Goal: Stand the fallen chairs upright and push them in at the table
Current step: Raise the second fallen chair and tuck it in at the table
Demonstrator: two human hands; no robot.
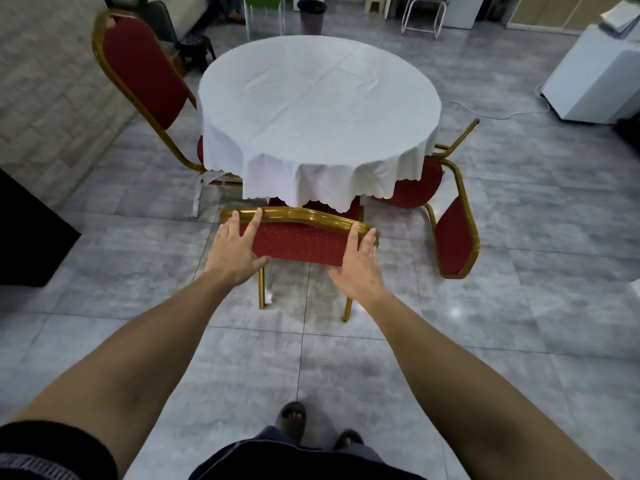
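Observation:
A round table (318, 95) under a white cloth stands in the middle. Right in front of me a red chair with a gold frame (301, 239) stands upright, its seat under the cloth. My left hand (235, 251) lies flat against the left end of its backrest, fingers spread. My right hand (360, 265) lies flat against the right end, fingers spread too. Neither hand is closed around the frame. A second red chair (138, 71) stands upright at the table's left. A third red chair (450, 233) lies tipped over on the floor at the table's right.
Grey tiled floor all around. A white cabinet (595, 74) with a cable on the floor stands far right. A dark bin (311, 15), a green chair and a white-framed chair stand at the back. A black object (27, 230) sits at the left edge. My feet are below.

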